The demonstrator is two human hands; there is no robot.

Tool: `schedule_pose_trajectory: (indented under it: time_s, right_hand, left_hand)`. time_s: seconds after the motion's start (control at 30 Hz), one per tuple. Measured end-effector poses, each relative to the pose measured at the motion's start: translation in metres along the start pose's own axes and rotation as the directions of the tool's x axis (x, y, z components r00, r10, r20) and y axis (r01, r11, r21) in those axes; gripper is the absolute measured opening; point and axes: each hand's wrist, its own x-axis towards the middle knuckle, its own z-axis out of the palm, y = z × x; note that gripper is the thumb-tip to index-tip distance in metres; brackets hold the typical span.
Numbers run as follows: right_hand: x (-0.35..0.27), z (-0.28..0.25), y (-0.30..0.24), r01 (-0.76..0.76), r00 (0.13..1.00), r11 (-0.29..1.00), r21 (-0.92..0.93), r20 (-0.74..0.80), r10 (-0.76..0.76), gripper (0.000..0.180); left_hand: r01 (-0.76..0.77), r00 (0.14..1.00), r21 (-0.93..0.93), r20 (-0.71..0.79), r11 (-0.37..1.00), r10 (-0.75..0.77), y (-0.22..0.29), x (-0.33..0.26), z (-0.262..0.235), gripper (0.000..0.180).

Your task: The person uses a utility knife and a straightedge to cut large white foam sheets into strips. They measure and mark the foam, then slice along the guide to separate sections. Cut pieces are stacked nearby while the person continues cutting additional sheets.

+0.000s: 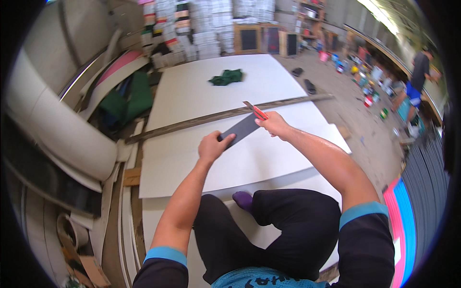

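I sit on a stack of large white sheets (201, 96) on the floor. My left hand (213, 146) presses down on the near end of a dark grey rectangular strip (241, 128) lying on the top sheet. My right hand (274, 124) grips a red utility knife (256, 110), its tip at the far end of the strip. A long wooden straightedge (216, 116) lies across the sheet just beyond both hands.
A crumpled green cloth (227, 77) lies farther up the sheet. Big white rolls (53, 125) and board offcuts crowd the left. Pink and blue sheets (401, 211) lie at the right. A pair of sandals (303, 79) and another person (418, 81) are at the far right.
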Motion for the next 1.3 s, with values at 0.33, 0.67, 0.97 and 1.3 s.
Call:
schedule_pose_trajectory:
  time_s: [0.33, 0.67, 0.97, 1.3]
  right_hand:
    - [-0.048, -0.068, 0.187, 0.003, 0.953, 0.975, 0.221, -0.296, 0.064, 0.042]
    - [-0.032, -0.122, 0.474, -0.271, 0.328, 0.768, 0.58, -0.695, 0.64, 0.034]
    - [0.01, -0.2, 0.581, -0.671, -0.185, 0.432, 0.603, -0.7, 0.69, 0.043]
    - [0.018, -0.153, 0.631, -0.824, -0.154, 0.467, 0.32, -0.92, 0.359, 0.047]
  left_hand:
    - [-0.185, 0.972, -0.197, 0.109, 0.963, 0.209, 0.087, 0.031, 0.153, 0.054]
    - [-0.443, 0.751, 0.159, 0.604, 0.882, 0.269, 0.124, 0.079, 0.351, 0.081]
    - [-0.586, 0.587, 0.092, 0.733, 0.805, 0.344, 0.18, 0.139, 0.474, 0.076]
    - [-0.869, 0.323, -0.069, 0.67, 0.49, 0.668, 0.336, 0.189, 0.617, 0.084]
